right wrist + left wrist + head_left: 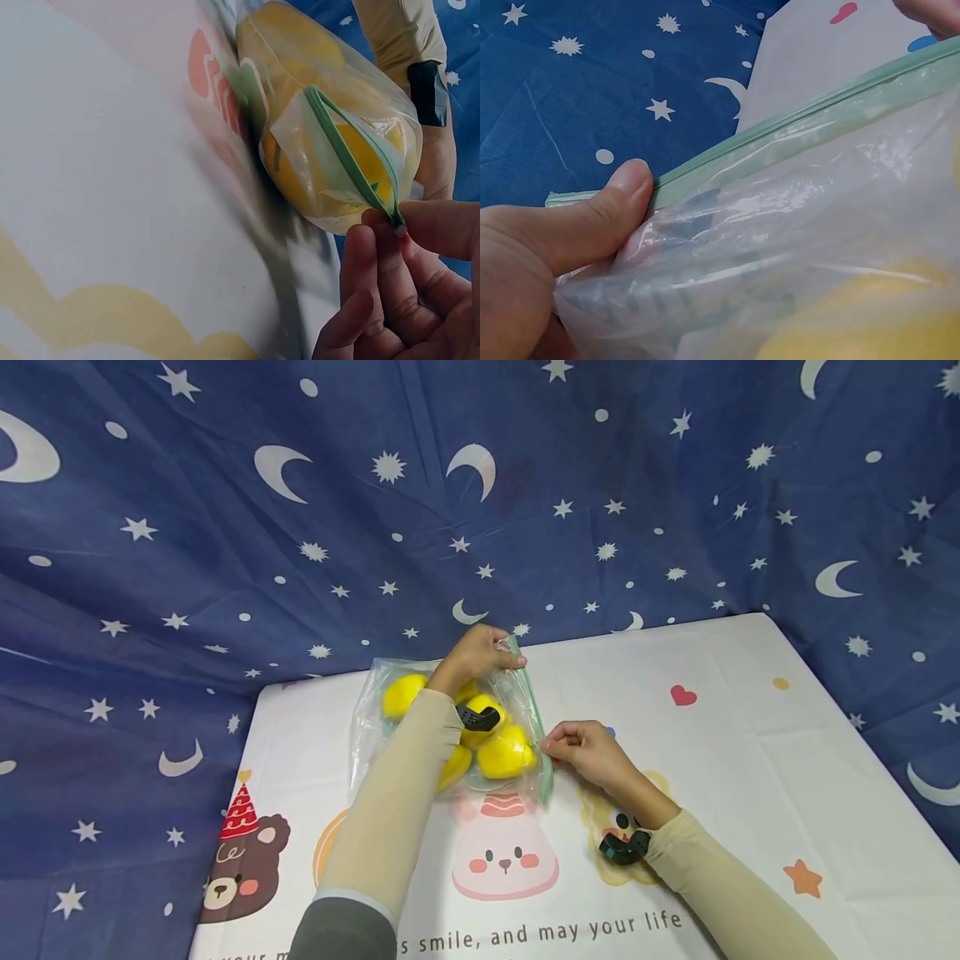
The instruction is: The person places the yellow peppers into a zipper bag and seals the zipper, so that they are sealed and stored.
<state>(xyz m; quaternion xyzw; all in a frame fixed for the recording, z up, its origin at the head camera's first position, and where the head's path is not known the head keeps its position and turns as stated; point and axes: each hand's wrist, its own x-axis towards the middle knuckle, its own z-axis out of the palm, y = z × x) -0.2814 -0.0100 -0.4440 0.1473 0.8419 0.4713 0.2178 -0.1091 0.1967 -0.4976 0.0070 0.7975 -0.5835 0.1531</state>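
Observation:
A clear zip bag (363,747) with a green zip edge (537,714) holds several yellow, lemon-like fruits (506,753). My left hand (477,653) grips the bag's far corner; in the left wrist view its thumb (630,180) presses on the plastic just under the green strip. Farther along that edge, my right hand (596,753) pinches the zip between thumb and fingers. The right wrist view shows the two green strips (345,150) parted into a narrow gap, meeting at the pinching fingertips (409,214). My left forearm hides part of the bag in the head view.
A white tablecloth (720,777) printed with cartoon animals and lettering covers the table. Blue cloth (525,552) with moons and stars hangs behind and at both sides, meeting the table's back edge near the left hand. A dark device (626,847) sits at the right wrist.

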